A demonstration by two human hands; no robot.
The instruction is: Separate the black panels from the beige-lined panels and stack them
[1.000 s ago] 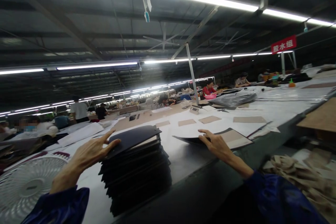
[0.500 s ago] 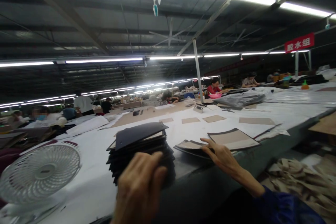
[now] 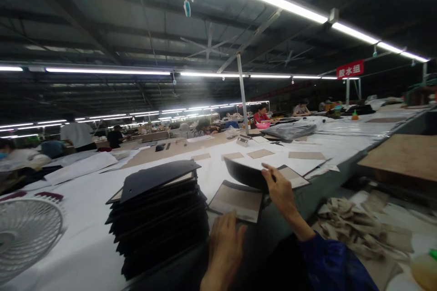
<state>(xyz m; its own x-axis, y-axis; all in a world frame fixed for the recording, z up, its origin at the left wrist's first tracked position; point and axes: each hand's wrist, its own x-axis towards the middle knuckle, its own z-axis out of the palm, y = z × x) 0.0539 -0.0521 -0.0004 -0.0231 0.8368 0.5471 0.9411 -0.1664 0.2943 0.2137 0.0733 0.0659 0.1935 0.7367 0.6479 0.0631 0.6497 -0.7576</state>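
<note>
Between the thumb and fingers of my right hand [image 3: 280, 191] is a dark panel [image 3: 244, 174], raised and tilted with its dark side toward me. Below it a beige panel with a dark border [image 3: 239, 202] lies at the table's near edge. My left hand [image 3: 225, 243] is at that panel's near side, thumb apart from the fingers; I cannot tell whether it presses on it. Another beige panel with dark edging [image 3: 294, 176] lies behind my right hand. To the left rises a tall stack of dark panels [image 3: 157, 218].
A round white fan [image 3: 30, 236] stands at the left. Flat beige pieces [image 3: 261, 153] lie farther back on the white table [image 3: 85, 218]. Below the edge at right are beige fabric scraps [image 3: 355, 223] and a brown board [image 3: 403, 157]. Other people work in the distance.
My right hand has lifted a dark panel off the pieces by the edge. My left hand has moved right, from in front of the stack to the beige panel. The view has turned right.
</note>
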